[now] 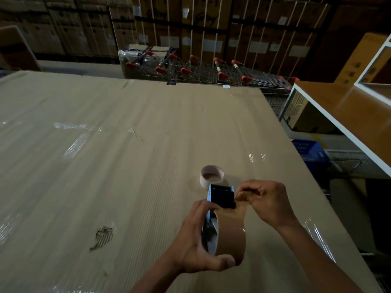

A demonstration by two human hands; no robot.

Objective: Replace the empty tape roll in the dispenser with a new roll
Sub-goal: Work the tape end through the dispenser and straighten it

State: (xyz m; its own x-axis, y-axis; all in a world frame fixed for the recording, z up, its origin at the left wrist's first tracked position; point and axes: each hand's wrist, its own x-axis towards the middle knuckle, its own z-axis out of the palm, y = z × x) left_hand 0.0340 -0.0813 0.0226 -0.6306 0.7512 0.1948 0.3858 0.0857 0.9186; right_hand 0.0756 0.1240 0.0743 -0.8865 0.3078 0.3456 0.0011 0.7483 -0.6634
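My left hand point(195, 245) grips a blue and black tape dispenser point(221, 196) with a brown tape roll point(231, 240) mounted on it, held just above the cardboard surface. My thumb lies under the roll. My right hand point(265, 200) pinches the loose brown tape end point(238, 210) beside the dispenser's black head. The empty cardboard core point(212, 176) stands on the surface just beyond the dispenser, apart from both hands.
A large cardboard-covered worktop point(127, 166) with shiny tape patches and a torn spot point(102, 237) spreads to the left. Shopping carts point(201, 69) line its far edge before stacked cartons. A white-edged shelf point(342, 115) and a blue bin point(311, 151) stand at the right.
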